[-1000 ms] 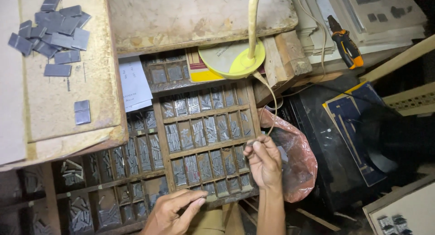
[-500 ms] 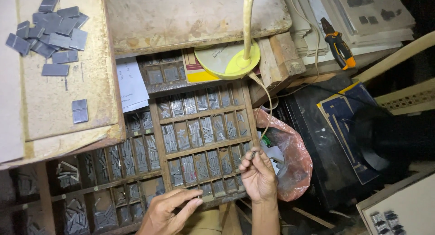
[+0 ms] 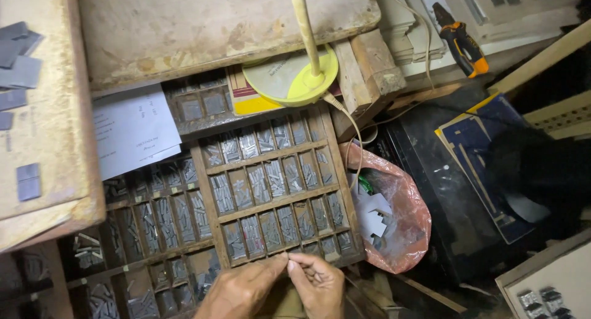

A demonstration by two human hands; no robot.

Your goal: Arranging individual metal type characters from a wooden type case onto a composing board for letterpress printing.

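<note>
A wooden type case [image 3: 212, 202] with many small compartments holds rows of grey metal type pieces [image 3: 266, 182]. At the bottom edge my left hand [image 3: 240, 293] and my right hand [image 3: 321, 283] meet just below the case's front rail. Their fingertips pinch together on a small grey metal type piece [image 3: 289, 267], which is mostly hidden by the fingers. Both hands are cut off by the frame's lower edge.
A yellow lamp base [image 3: 289, 79] with its stem stands on the case's far side. A worn board [image 3: 215, 23] and a paper sheet [image 3: 132, 131] lie above it. A pink plastic bag [image 3: 400, 227] sits to the right, orange-handled pliers [image 3: 462, 45] at the far right.
My right hand has left the case's right compartments and come down and left to meet my left hand. The view has shifted slightly.
</note>
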